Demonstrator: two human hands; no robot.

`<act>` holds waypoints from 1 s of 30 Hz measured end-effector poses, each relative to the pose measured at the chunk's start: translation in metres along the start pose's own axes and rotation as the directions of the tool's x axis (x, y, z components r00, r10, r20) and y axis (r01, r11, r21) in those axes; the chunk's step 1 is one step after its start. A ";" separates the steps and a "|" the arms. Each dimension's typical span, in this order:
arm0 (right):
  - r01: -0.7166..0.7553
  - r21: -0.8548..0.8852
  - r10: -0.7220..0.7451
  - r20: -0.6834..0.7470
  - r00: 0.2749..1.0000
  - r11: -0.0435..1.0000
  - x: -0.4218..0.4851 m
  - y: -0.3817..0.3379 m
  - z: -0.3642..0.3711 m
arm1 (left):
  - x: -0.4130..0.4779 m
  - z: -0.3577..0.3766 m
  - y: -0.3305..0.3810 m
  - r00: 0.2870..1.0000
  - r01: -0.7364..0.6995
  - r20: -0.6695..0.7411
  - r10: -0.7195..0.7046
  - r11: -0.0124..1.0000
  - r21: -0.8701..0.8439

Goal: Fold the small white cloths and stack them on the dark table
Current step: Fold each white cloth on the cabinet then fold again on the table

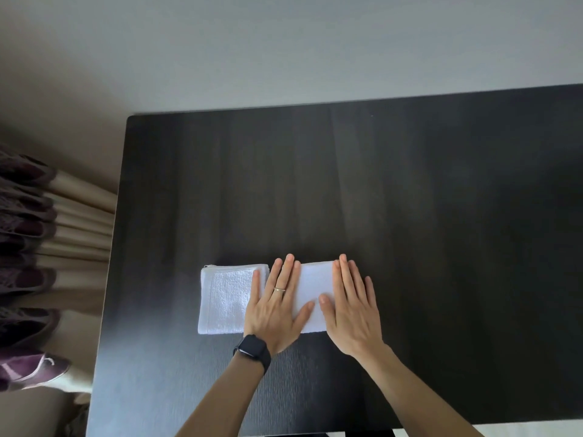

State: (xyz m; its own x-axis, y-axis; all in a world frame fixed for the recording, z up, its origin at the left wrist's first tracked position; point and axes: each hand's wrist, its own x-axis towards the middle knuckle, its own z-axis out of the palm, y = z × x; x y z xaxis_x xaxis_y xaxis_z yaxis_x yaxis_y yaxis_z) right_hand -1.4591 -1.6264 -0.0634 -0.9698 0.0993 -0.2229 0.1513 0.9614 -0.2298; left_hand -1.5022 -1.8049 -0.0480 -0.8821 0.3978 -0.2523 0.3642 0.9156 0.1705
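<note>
Our forearms (419,386) reach in over the near edge of the dark bench (410,200), a black watch (252,350) on the left wrist. The left hand (274,310) and right hand (353,310) press flat, side by side, on a small white cloth (315,279) near the bench's front middle, fingers (345,275) straight and gripping nothing. A folded white cloth (225,298) lies just to its left, with the left hand's little finger on it, and a curtain (72,216) hangs beyond the bench's left edge.
</note>
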 end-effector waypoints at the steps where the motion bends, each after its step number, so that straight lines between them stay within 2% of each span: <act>1: 0.006 0.000 -0.006 0.010 1.000 1.000 0.001 0.002 0.001 | 0.001 0.000 -0.001 1.000 0.001 0.012 -0.001 1.000 0.001; 8: 0.012 0.020 -0.014 0.111 0.994 1.000 0.005 0.003 -0.010 | 0.001 -0.006 0.004 0.999 0.011 0.042 -0.011 1.000 0.007; 12: 0.011 0.033 -0.017 0.164 0.986 0.999 -0.002 0.009 -0.033 | 0.000 -0.025 0.012 0.994 0.023 0.104 -0.027 0.999 0.039; 17: -0.107 0.060 0.101 0.094 0.991 0.993 -0.053 0.055 -0.088 | -0.001 -0.061 0.049 0.993 -0.040 0.115 0.029 0.995 0.092; 21: -0.264 0.150 0.268 -0.004 0.963 0.953 -0.117 0.125 -0.136 | 0.002 -0.096 0.125 0.970 -0.203 0.157 0.183 0.972 0.122; 24: -0.378 0.188 0.402 -0.115 0.908 0.907 -0.180 0.187 -0.174 | 0.002 -0.114 0.214 0.936 -0.340 0.127 0.328 0.936 0.088; 26: -0.457 0.213 0.497 -0.210 0.842 0.864 -0.230 0.231 -0.200 | -0.005 -0.126 0.291 0.898 -0.437 0.094 0.431 0.897 0.066; 28: -0.547 0.233 0.595 -0.300 0.746 0.804 -0.287 0.275 -0.225 | -0.022 -0.135 0.374 0.843 -0.538 0.057 0.536 0.842 0.042; 30: -0.623 0.281 0.679 -0.393 0.620 0.731 -0.351 0.317 -0.248 | -0.046 -0.143 0.459 0.765 -0.644 0.005 0.644 0.764 0.024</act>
State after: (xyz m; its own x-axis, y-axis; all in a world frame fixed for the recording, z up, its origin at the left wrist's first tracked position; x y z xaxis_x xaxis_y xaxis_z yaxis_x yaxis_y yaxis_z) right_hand -1.1187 -1.2931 0.1773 -0.5734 0.8155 0.0785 0.7680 0.5684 -0.2951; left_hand -1.3369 -1.4111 0.1778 -0.4383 0.8945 -0.0880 0.8539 0.4450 0.2698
